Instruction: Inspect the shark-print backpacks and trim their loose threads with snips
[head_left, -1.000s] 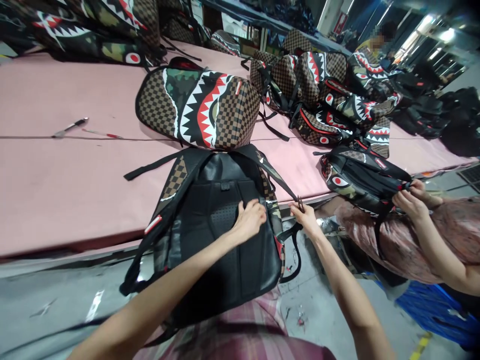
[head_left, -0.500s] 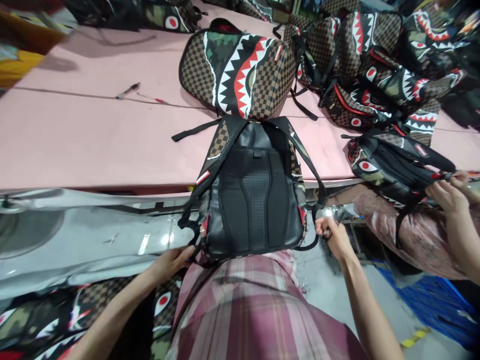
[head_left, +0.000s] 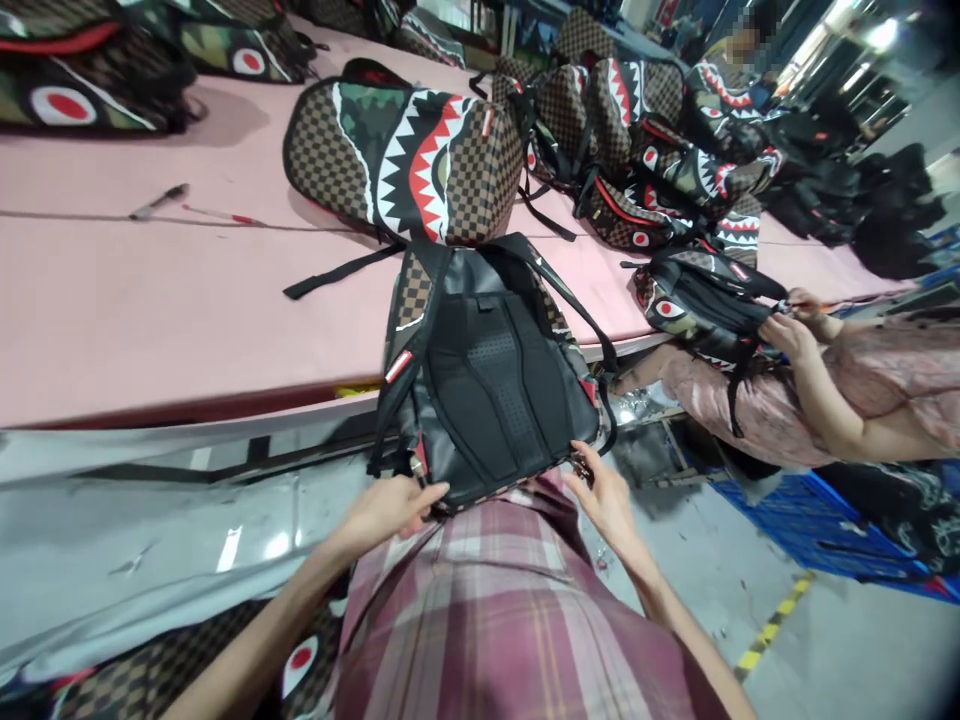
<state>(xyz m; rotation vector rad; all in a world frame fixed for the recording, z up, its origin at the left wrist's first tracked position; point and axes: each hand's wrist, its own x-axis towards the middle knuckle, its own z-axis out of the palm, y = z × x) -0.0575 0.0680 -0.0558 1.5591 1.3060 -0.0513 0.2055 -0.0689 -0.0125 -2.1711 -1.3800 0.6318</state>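
A backpack leans on the table edge and my lap, its black padded back panel facing up and its shoulder straps spread to both sides. My left hand grips its lower left corner, thumb on top and fingers underneath. At the lower right corner is my right hand, fingers curled around a small dark, shiny object that I cannot make out. Its fingertips touch or nearly touch the bag's bottom edge. Just beyond lies another backpack, checkered, with a shark-mouth print.
The pink table holds a pen, a thin red-ended tool and piled shark-print bags. To the right, a co-worker's hands handle another backpack. A blue crate stands on the floor; more bags lie lower left.
My right hand has moved in from beside the strap to the bag's lower right corner. My left hand has shifted onto the lower left corner. The backpack is slightly turned, and the view has swung right.
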